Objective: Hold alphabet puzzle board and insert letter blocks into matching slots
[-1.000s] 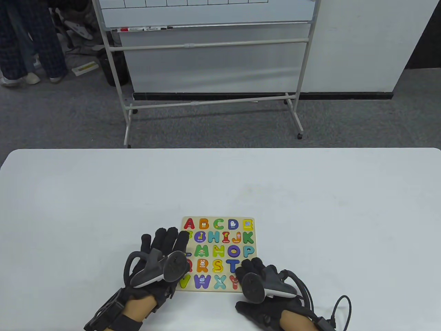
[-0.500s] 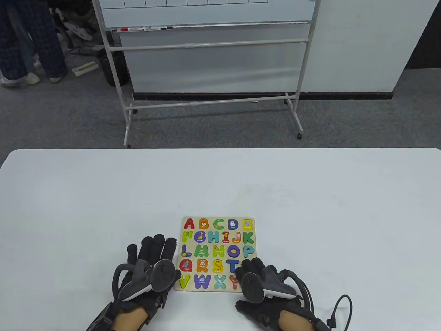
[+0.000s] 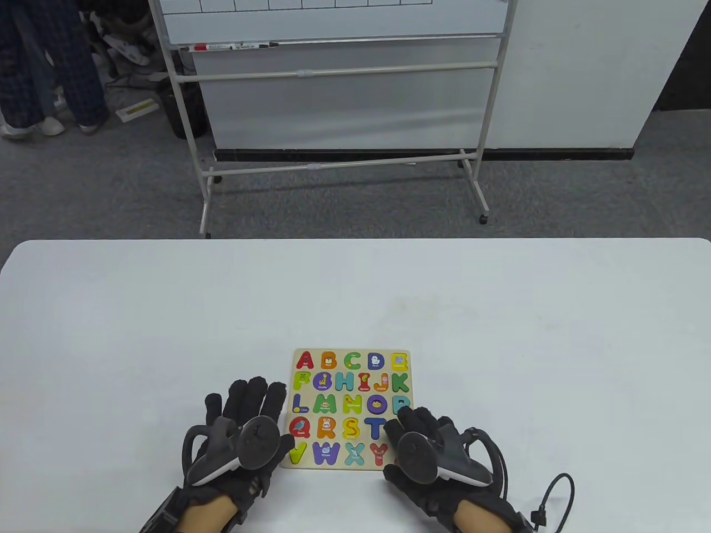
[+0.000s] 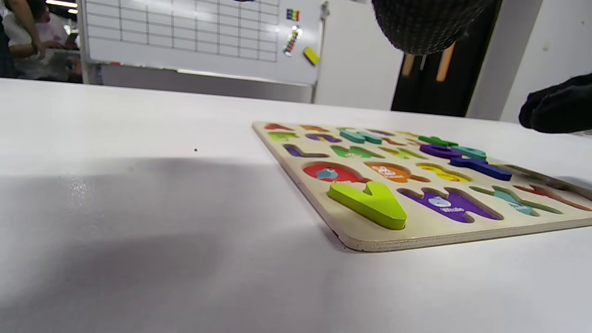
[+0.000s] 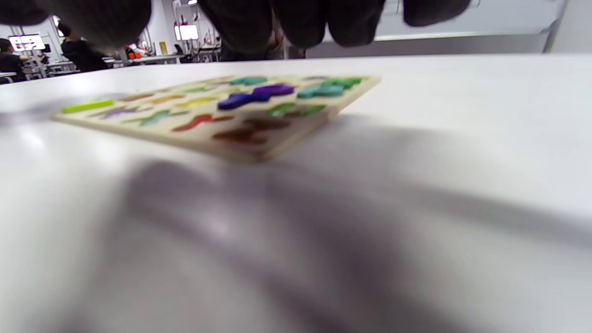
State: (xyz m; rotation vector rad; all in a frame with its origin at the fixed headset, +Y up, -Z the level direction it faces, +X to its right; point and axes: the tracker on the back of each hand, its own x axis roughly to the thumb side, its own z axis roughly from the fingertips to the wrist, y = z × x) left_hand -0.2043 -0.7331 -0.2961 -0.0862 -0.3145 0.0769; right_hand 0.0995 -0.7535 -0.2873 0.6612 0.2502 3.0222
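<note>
At the far left of the table view, a person in dark checked trousers (image 3: 53,66) is standing on the grey carpet (image 3: 111,183), beside clutter lying on the floor. To the right of them, a whiteboard on a wheeled frame (image 3: 333,83) is standing on the carpet, with a marker (image 3: 233,46) resting in its tray. A white wall panel (image 3: 583,72) is filling the background further right.

The white counter (image 3: 166,311) is spanning the lower half of the view, its surface plain and matte.

The left hand (image 3: 239,438) is lying flat on the counter just beside the left edge of the puzzle board (image 3: 351,410). Its fingers (image 3: 253,397) are extending straight and close together, holding nothing; the thumb side is sitting at the board's lower left corner, by the green V block (image 4: 370,203). In the left wrist view, the V block is standing proud of its slot while the neighbouring letters are sitting lower in theirs.

The puzzle board is lying flat on the counter near the front edge, between the two hands, with coloured letter blocks filling its rows.

The right hand (image 3: 433,455) is resting at the board's lower right corner. Its fingers (image 3: 416,419) are curling over the board's right edge near the P and T blocks; whether they are gripping the board cannot be determined. A black cable (image 3: 555,494) is looping from the right wrist onto the counter.
</note>
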